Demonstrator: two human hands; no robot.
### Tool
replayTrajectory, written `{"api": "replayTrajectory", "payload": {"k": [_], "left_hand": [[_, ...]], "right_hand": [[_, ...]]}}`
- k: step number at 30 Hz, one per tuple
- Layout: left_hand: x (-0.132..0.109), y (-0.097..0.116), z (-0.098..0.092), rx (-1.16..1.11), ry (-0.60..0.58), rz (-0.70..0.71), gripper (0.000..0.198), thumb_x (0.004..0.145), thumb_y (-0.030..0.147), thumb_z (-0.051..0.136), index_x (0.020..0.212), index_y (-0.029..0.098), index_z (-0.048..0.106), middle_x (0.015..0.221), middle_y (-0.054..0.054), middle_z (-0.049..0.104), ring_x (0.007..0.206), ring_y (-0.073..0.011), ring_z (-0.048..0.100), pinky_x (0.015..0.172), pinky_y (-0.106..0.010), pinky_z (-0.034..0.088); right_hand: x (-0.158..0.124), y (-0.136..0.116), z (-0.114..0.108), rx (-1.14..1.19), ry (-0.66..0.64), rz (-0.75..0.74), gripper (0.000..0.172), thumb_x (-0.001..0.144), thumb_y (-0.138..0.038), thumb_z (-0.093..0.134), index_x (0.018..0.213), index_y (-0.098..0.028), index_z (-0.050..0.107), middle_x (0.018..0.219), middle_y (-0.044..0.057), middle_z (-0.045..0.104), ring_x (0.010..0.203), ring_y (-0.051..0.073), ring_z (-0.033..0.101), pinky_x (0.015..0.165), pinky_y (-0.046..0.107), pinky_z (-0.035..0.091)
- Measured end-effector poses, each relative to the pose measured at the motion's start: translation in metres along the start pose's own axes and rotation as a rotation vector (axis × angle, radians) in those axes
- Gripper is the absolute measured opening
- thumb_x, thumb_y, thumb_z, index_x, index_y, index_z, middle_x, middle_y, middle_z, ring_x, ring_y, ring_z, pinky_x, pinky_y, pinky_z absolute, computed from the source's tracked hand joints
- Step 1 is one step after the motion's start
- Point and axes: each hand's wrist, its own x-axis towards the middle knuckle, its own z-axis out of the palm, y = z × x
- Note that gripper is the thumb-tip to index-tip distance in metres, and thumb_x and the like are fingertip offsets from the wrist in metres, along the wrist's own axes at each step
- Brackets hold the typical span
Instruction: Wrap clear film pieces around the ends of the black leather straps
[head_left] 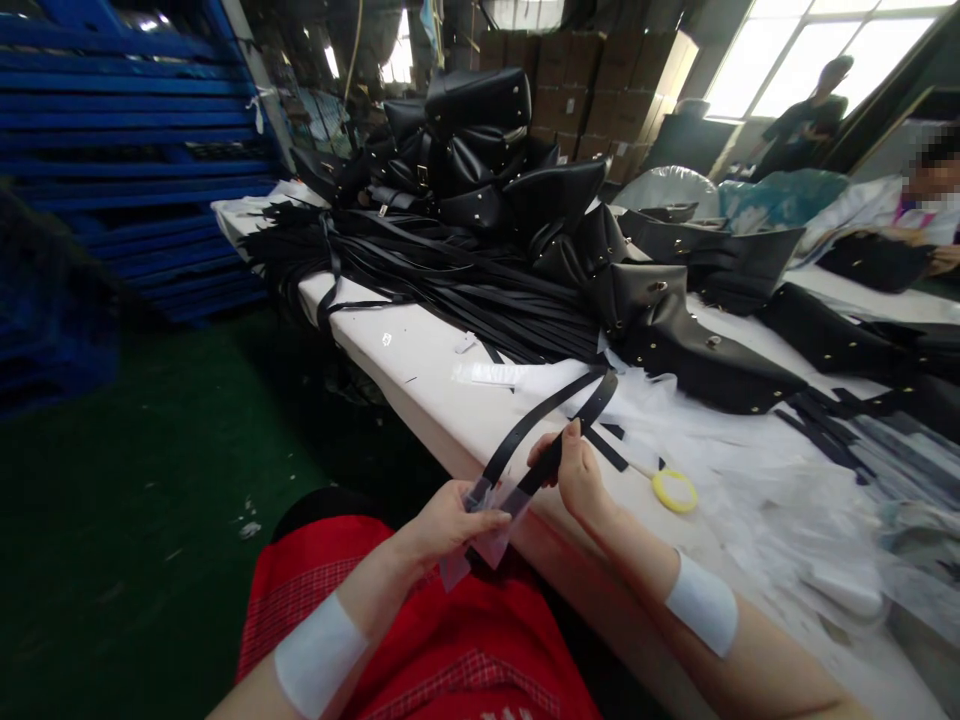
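Observation:
A black strap (517,432) with small holes near its end curves in a loop over the table's front edge. My left hand (450,522) is closed on the strap and on a clear plastic sleeve (493,540) around its lower part. Further up, my right hand (574,475) pinches the same strap between thumb and fingers. Beyond my hands, a long bundle of black straps (450,275) lies across the white table (405,375). Thin white sheets (675,420) are spread to the right of the strap.
Black bags (480,150) are piled behind the straps, with more bags (675,335) at the right. A yellow ring (674,491) lies near my right forearm. Blue pallets (135,150) stand at the left. Two people are at the right back.

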Motion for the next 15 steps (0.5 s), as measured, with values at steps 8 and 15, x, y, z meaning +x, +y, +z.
{"api": "replayTrajectory", "payload": {"k": [8,15], "left_hand": [[0.005,0.003,0.005,0.019,0.066,0.021,0.047,0.057,0.053,0.086,0.069,0.011,0.067,0.058,0.002,0.060,0.053,-0.0098,0.049,0.054,-0.022,0.036],[0.004,0.002,-0.003,0.052,0.046,0.101,0.050,0.069,0.055,0.078,0.088,0.010,0.070,0.072,-0.004,0.069,0.062,-0.0138,0.059,0.059,-0.023,0.042]], "right_hand": [[-0.007,0.011,0.016,-0.323,-0.351,0.083,0.063,0.093,-0.065,0.035,0.071,-0.017,0.070,0.057,0.006,0.064,0.056,0.017,0.060,0.056,0.027,0.044],[0.000,-0.007,0.007,-0.011,-0.458,0.193,0.029,0.076,-0.046,0.070,0.077,-0.016,0.070,0.055,0.001,0.064,0.042,0.013,0.055,0.043,0.024,0.039]]}}
